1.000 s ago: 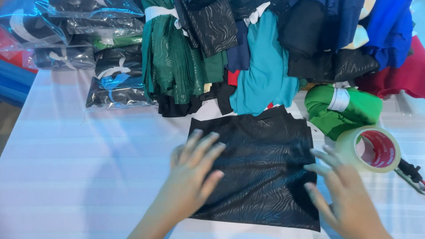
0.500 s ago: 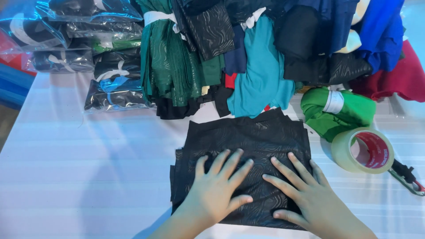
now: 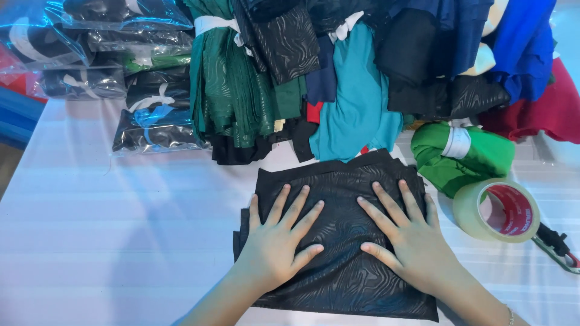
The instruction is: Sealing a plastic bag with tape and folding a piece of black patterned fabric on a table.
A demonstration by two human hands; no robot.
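White table (image 3: 121, 229): black cloth (image 3: 344, 284) under both hands.

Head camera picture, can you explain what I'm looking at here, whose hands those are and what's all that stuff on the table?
The picture comes from a camera worn on a person's head, looking down at their own two bare hands; there is no machine. The left hand and right hand lie flat, fingers spread, on a folded black fabric with a wavy pattern. Nothing is gripped. It rests on a white table. To the right sits a roll of clear tape, beside a rolled green cloth tied with a white band. Behind are piled garments in green, teal, black, blue and red, and at the back left, clear plastic bags of packed clothing.
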